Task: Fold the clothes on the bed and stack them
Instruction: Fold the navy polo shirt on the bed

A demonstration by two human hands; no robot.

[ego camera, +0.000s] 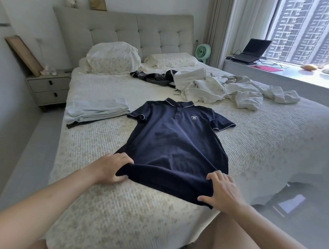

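Navy polo shirt (170, 141) bears unreadable white chest logo (194, 118).

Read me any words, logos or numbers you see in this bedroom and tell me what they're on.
Nothing can be read.
Navy polo shirt: a small white chest emblem with lettering, too small and blurred to read.
Framed picture on the headboard ledge: too blurred to tell if it carries text.
Laptop on the windowsill: screen dark, no text showing.

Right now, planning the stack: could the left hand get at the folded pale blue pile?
Probably yes, once freed: the left hand grips the navy polo; bare bedspread lies before the pale blue pile.
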